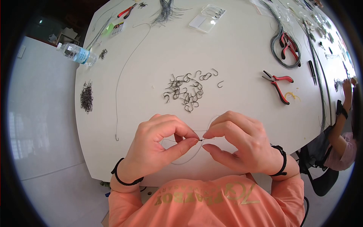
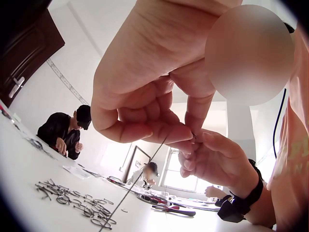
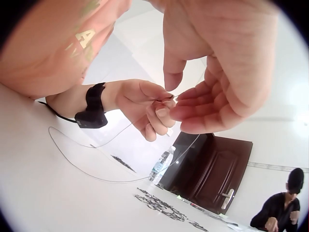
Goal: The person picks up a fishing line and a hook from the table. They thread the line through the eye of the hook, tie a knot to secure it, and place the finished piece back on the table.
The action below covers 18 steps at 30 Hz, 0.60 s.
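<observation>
My left hand pinches a thin grey fishing line between thumb and forefinger. A small dark piece pokes out at those fingertips; its kind I cannot tell. Just right of it, my right hand has its thumb and forefinger parted, with the fingers bent loosely around the line's short end. Below both hands the line hangs in a wide loop, also visible in the right wrist view. Beyond the hands lies a loose pile of dark fish hooks.
Red-handled pliers lie at the right, near a coil of line. A line with a hook stretches along the left. Small dark pieces, a water bottle and a clear box sit farther out. Other people work around the table.
</observation>
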Each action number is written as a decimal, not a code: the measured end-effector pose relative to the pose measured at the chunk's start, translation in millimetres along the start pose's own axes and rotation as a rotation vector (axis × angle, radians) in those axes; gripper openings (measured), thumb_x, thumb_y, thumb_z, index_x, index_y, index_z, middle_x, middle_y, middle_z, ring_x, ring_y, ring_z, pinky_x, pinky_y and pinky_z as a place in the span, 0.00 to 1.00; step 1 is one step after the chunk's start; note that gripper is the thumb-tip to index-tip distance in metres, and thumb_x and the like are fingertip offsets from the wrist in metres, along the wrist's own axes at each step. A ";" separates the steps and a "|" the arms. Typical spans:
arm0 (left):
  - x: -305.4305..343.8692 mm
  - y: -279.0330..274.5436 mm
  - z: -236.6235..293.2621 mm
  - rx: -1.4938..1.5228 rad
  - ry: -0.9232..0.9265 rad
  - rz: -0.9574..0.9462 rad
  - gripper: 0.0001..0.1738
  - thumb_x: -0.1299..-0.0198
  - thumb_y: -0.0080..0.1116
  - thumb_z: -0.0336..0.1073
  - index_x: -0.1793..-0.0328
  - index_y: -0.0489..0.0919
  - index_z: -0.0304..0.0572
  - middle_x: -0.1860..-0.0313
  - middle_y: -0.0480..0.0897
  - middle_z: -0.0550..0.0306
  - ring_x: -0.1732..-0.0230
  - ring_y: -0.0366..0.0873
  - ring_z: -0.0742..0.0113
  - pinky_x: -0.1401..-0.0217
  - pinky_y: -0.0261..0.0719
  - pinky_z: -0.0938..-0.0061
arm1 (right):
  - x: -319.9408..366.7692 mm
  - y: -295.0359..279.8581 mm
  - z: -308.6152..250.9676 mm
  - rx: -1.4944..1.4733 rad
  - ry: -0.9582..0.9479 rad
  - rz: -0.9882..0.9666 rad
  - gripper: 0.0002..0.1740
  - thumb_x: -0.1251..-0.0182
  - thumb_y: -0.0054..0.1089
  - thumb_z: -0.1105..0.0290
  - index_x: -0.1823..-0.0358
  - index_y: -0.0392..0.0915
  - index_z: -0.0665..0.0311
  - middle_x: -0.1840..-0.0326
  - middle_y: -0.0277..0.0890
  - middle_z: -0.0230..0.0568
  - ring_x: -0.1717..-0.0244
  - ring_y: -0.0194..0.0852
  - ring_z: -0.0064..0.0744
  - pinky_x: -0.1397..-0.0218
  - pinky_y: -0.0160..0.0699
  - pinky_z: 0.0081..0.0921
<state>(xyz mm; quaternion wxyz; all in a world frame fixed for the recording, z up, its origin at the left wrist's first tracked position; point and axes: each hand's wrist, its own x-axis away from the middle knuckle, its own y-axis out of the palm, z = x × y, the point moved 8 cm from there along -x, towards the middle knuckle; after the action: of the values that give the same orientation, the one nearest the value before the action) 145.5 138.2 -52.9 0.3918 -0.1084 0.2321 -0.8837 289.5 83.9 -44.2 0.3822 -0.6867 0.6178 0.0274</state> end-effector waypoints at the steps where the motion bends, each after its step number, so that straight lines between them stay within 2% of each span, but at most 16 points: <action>1: -0.1 0.1 -0.3 0.000 0.001 0.002 0.08 0.49 0.70 0.21 0.65 0.87 0.43 0.68 0.88 0.62 0.66 0.82 0.71 0.54 0.73 0.75 | 0.4 1.2 0.5 0.000 0.000 0.001 0.14 0.48 0.73 0.76 0.60 0.77 0.63 0.67 0.75 0.36 0.72 0.77 0.35 0.72 0.75 0.29; 3: 0.0 0.3 -1.1 0.001 0.003 0.004 0.08 0.49 0.69 0.21 0.65 0.87 0.43 0.68 0.88 0.62 0.66 0.82 0.71 0.54 0.73 0.75 | 0.7 -0.9 -4.4 0.065 -0.062 0.061 0.14 0.48 0.72 0.78 0.62 0.77 0.63 0.68 0.75 0.35 0.73 0.76 0.33 0.73 0.75 0.28; 18: -1.7 4.9 -2.8 0.014 -0.018 -0.021 0.07 0.48 0.69 0.20 0.66 0.85 0.41 0.68 0.88 0.61 0.64 0.83 0.69 0.53 0.75 0.74 | 2.1 3.7 -6.6 0.169 -0.103 0.067 0.11 0.47 0.72 0.77 0.66 0.77 0.62 0.70 0.73 0.33 0.74 0.75 0.30 0.74 0.74 0.26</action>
<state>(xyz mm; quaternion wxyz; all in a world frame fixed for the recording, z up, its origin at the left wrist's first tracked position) 148.8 137.6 -57.8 0.3851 -0.1159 0.2211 -0.8885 284.0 78.6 -42.4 0.4689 -0.6288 0.6198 0.0234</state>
